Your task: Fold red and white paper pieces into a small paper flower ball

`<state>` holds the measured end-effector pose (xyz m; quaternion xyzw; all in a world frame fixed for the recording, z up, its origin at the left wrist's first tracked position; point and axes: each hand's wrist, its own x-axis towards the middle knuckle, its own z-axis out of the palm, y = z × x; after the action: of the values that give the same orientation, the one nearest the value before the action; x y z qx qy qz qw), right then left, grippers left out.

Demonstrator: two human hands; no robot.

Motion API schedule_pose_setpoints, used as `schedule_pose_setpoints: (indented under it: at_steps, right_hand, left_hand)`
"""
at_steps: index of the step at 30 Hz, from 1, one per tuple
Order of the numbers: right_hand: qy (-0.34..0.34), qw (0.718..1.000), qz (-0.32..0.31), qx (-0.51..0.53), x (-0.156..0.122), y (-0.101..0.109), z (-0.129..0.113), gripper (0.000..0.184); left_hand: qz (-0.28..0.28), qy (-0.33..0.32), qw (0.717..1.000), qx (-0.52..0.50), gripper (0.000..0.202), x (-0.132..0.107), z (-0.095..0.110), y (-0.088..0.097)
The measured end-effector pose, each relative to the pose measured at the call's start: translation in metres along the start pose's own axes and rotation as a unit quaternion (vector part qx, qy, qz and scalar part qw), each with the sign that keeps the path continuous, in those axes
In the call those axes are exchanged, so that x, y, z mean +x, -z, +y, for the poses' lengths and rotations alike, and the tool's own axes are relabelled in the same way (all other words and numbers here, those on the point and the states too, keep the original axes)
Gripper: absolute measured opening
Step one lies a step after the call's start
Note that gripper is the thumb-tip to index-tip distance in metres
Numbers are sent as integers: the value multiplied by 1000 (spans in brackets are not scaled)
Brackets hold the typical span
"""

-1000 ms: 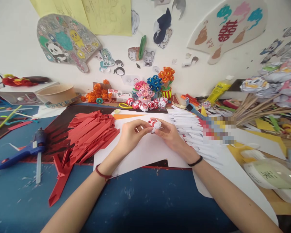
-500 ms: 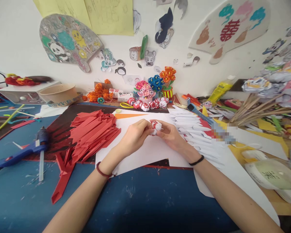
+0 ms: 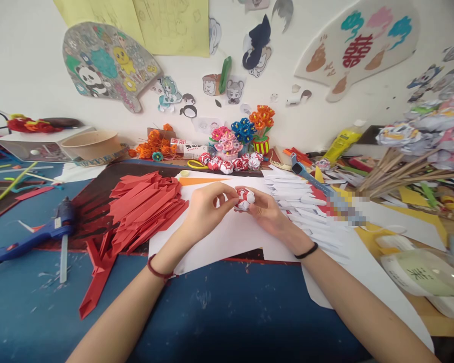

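Observation:
Between my two hands, above a sheet of white paper (image 3: 212,242), is a small red-and-white folded paper ball (image 3: 245,199). My right hand (image 3: 267,212) grips it from the right with curled fingers. From the other side, my left hand (image 3: 210,209) pinches at its left edge with thumb and forefinger. A heap of folded red paper strips (image 3: 147,206) lies to the left, and rows of folded white paper strips (image 3: 293,194) lie to the right. Several similar red-and-white paper balls (image 3: 227,165) sit behind my hands near the wall.
A blue glue gun (image 3: 56,227) rests at the left on the blue tabletop (image 3: 227,307). Paper flowers in pots (image 3: 261,143) stand at the back. A yellow bottle (image 3: 342,141), a watch (image 3: 300,171) and a clear plastic container (image 3: 423,272) are on the right.
My left hand's fingers have opened into a rounder pinch and its wrist has shifted slightly left. More of the paper ball shows, and it appears turned in my right hand.

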<state>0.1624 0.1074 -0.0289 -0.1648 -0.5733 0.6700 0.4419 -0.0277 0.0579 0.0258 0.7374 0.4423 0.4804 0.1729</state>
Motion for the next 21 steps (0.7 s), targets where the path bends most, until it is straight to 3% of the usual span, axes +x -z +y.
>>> schedule_pose_setpoints:
  at_steps: [4,13,21]
  right_hand:
    - [8,1000,3,-10,0,0,0,48]
    - [-5,996,53,-69,-1,-3,3,52]
    - [-6,983,96,-159,-2,-6,3,51]
  left_hand:
    - [-16,-40,999,29,2,-1,-1,-1]
    - [-46,-34,991,121,6,-3,-6,-3]
    - [-24,-137,941,309,14,-10,-5,-14]
